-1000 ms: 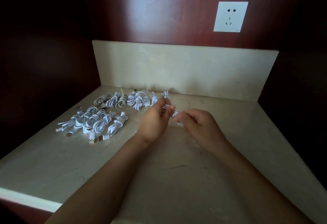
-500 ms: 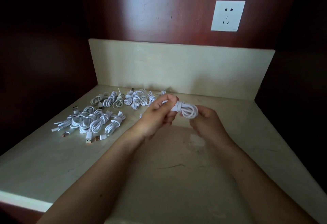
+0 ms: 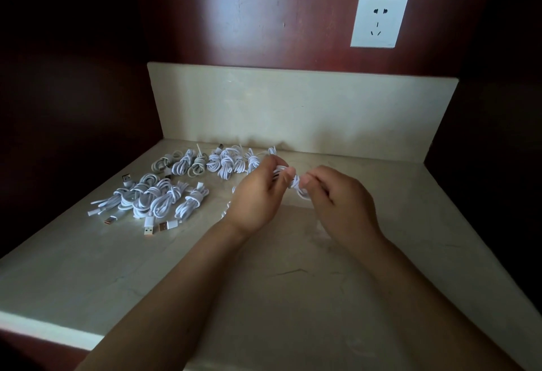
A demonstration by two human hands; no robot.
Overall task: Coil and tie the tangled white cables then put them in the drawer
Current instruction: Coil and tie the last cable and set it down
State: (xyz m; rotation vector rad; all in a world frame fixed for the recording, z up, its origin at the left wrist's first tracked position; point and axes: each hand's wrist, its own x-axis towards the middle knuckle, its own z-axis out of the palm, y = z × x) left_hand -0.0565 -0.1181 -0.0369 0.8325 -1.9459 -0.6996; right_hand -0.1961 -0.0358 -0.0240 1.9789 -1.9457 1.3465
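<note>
1. Pale, veined stone tabletop (image 3: 293, 297), smooth, with a raised back lip
2. Knotted white cable bundles (image 3: 164, 197) lie in two rows at its far left, some flat plugs pointing nearward
3. Left hand (image 3: 258, 197) and right hand (image 3: 340, 206), both hands pinching one cable
4. That looped white cable (image 3: 296, 185), held above mid-tabletop, long axis running left to right

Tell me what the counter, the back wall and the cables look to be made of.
Counter: pale stone, probably marble, faint veins and a soft sheen.
Back wall: reddish-brown wood or veneer, glossy, with a light glare.
Cables: white plastic or rubber jacket, smooth, bending in soft loops; metal plug tips.
</note>
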